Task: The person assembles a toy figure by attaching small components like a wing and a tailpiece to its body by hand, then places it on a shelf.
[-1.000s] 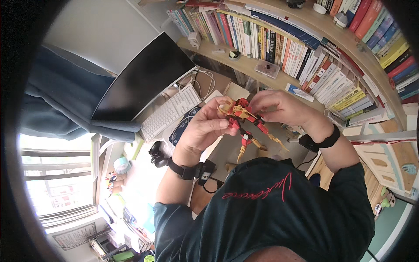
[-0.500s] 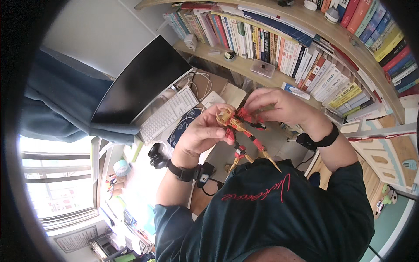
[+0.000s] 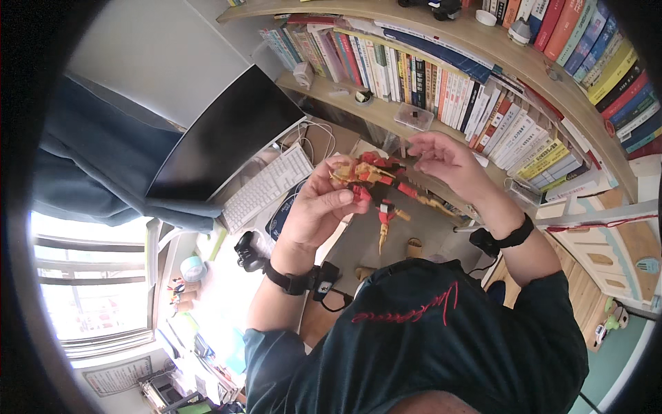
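Observation:
A red and gold jointed toy figure is held up in front of my chest, its long limbs pointing toward me and to the right. My left hand grips its upper end, with the thumb pressed on a red part. Just right of the figure, my right hand is raised with its fingers apart and bent, apparently holding nothing. One lower limb with a pointed gold tip hangs down; the other reaches out to the right.
Beyond the hands stand a monitor, a white keyboard and a shelf packed with books. A black game controller lies left of my left wrist. Yellow slippers are on the floor below.
My right hand has let go of the figure and drawn a little right. In my left hand the figure has turned, its limbs swinging outward to the right.

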Tool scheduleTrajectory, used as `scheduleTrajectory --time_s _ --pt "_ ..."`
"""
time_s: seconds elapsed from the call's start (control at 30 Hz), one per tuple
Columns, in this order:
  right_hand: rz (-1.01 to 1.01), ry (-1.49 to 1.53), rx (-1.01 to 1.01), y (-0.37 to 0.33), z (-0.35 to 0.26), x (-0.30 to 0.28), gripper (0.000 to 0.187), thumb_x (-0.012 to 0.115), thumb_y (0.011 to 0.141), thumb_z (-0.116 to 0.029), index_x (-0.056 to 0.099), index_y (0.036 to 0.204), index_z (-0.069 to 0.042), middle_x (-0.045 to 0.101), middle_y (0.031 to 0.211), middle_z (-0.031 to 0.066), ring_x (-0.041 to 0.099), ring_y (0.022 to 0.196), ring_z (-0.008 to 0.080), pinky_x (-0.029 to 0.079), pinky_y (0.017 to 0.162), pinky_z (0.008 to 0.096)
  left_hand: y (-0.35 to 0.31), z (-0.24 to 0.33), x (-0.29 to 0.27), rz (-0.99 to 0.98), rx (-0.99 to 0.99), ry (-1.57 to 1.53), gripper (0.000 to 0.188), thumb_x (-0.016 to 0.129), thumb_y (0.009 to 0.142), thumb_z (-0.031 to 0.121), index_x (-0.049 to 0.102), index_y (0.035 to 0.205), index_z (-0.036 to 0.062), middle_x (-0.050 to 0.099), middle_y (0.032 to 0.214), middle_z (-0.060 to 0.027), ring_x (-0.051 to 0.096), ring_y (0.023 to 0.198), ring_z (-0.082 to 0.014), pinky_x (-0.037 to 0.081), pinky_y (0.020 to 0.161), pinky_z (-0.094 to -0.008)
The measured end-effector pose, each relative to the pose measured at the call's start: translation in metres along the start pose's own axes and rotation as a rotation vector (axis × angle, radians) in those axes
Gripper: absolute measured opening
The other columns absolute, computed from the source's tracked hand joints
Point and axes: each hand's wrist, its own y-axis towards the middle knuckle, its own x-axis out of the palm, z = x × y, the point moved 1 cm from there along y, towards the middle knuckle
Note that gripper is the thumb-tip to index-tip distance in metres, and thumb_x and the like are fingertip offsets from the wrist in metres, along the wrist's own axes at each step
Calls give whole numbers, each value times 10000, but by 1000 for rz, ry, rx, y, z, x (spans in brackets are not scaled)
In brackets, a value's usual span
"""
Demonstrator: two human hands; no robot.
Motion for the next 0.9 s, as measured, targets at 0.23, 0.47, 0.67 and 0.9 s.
scheduleTrajectory --time_s 0.23,0.47,0.67,0.9 --pt "-99 74 215 -17 22 10 231 575 936 -147 598 1128 -21 636 996 34 602 899 109 487 787 249 10 8 13 287 208 153 382 622 872 7 459 1211 78 642 1064 -142 669 920 -213 562 816 -313" --pt "30 499 152 -3 17 35 298 550 957 -231 599 1194 -55 641 1074 32 588 951 125 471 772 283 25 -2 26 401 300 262 405 623 856 -30 430 1203 46 638 1055 -145 665 920 -220 560 803 -316" --pt "43 541 138 2 23 39 247 562 943 -151 621 1153 -37 650 1074 55 590 939 157 466 765 315 29 -10 28 443 371 318 408 618 849 -48 420 1195 38 629 1073 -132 662 917 -206 552 803 -312" --pt "3 715 169 5 23 50 266 611 917 -148 629 1121 22 655 948 60 597 821 129 466 731 254 28 -11 29 485 376 344 413 635 844 -37 416 1186 41 620 1088 -118 652 932 -179 535 770 -278"
